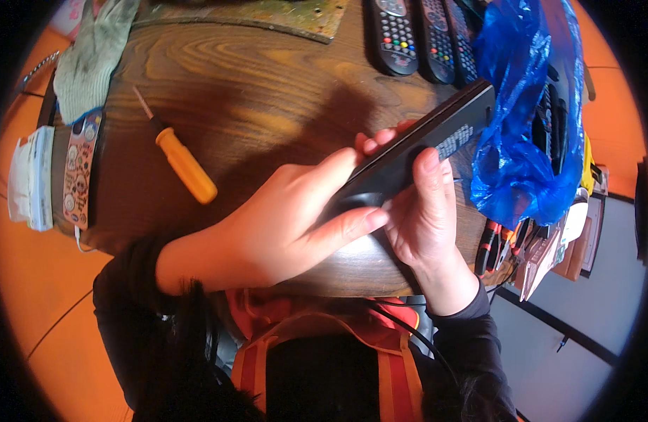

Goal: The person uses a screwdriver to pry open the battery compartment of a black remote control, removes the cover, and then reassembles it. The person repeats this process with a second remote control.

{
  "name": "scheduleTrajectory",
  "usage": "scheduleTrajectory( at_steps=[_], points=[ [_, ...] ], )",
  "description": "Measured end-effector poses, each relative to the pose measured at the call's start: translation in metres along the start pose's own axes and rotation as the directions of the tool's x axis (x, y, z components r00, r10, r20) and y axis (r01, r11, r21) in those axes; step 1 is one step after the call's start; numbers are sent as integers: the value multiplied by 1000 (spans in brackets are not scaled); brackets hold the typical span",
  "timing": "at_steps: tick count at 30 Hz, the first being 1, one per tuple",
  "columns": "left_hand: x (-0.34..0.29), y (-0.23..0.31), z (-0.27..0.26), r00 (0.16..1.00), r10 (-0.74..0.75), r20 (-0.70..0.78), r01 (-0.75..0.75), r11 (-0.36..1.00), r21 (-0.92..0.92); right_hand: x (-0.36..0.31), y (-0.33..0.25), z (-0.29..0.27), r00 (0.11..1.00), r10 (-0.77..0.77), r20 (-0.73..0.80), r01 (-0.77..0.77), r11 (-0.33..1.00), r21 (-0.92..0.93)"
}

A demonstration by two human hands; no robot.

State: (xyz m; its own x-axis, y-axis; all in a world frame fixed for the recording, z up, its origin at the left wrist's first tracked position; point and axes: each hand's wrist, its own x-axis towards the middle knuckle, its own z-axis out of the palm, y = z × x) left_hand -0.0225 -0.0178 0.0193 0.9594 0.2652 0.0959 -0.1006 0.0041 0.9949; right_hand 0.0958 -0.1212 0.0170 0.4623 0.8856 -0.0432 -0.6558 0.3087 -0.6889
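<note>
Both my hands hold a black remote control above the table, tilted with its far end up to the right. Its back, with a small pale printed label, faces me; the button side is turned away. My left hand wraps the near end, its thumb lying along the back. Fingers of my right hand support it from beneath and behind, with the thumb pressed on the back beside the label. A screwdriver with a yellow handle lies on the table to the left.
Several remote controls lie at the back right of the wooden table, beside a blue plastic bag. Pliers-like handles stick out at the right edge. On the left are a knit glove, a patterned phone and a white pack.
</note>
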Motion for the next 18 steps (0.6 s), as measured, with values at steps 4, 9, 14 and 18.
scheduleTrajectory(
  at_steps=[4, 9, 14, 18],
  points=[
    [-3, 9, -2, 990, -131, 52, 130, 991, 26, 2, -14, -2, 988, -150, -34, 147, 987, -67],
    [-3, 19, -8, 988, -123, 92, 112, 987, 114, 3, -43, -12, 980, -195, 26, 196, 951, -238],
    [-2, 20, -11, 978, -169, 124, 143, 971, 194, 7, -57, -19, 951, -281, 133, 304, 750, -587],
    [-7, 21, -7, 965, -241, 108, 209, 947, 244, 6, -57, -19, 982, -174, 80, 191, 874, -447]
  ],
)
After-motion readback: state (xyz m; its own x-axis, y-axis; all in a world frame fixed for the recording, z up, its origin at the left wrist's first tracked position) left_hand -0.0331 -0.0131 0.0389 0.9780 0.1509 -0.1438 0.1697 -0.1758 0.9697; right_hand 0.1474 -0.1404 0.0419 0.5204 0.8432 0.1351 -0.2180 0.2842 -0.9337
